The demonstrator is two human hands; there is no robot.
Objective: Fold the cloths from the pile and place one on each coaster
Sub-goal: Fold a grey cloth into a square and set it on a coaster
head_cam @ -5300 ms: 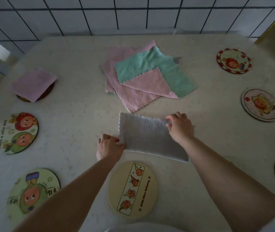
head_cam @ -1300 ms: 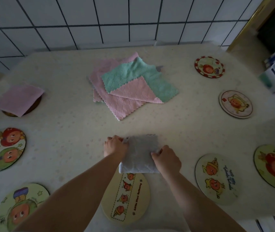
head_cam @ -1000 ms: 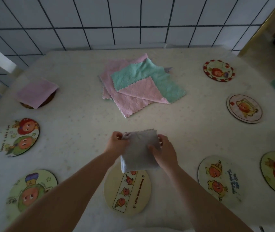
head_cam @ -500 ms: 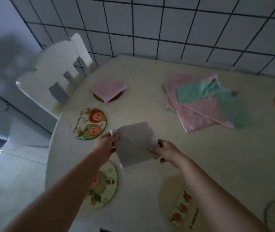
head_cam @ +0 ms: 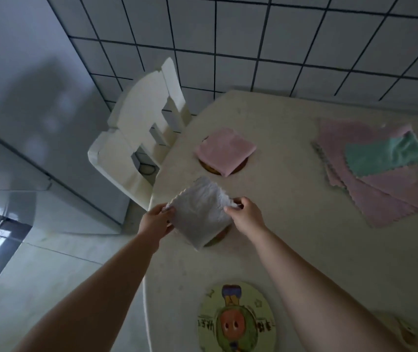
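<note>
A folded grey cloth (head_cam: 201, 212) is held by both hands over a round coaster (head_cam: 217, 239) near the table's left edge; only a sliver of that coaster shows beneath it. My left hand (head_cam: 155, 223) pinches its left corner and my right hand (head_cam: 244, 215) pinches its right corner. Farther back, a folded pink cloth (head_cam: 224, 149) lies on another coaster (head_cam: 206, 166). The pile of pink and green cloths (head_cam: 381, 171) lies spread at the right. A cartoon coaster (head_cam: 237, 318) sits bare near the front.
A white plastic chair (head_cam: 142, 138) stands against the table's left edge (head_cam: 152, 199). A tiled wall runs behind, and the floor lies to the left. Part of one more coaster (head_cam: 406, 334) shows at the bottom right.
Both hands have carried the folded grey cloth left, from the table's front centre to over the two-faced coaster by the left edge. My view has swung left with them.
</note>
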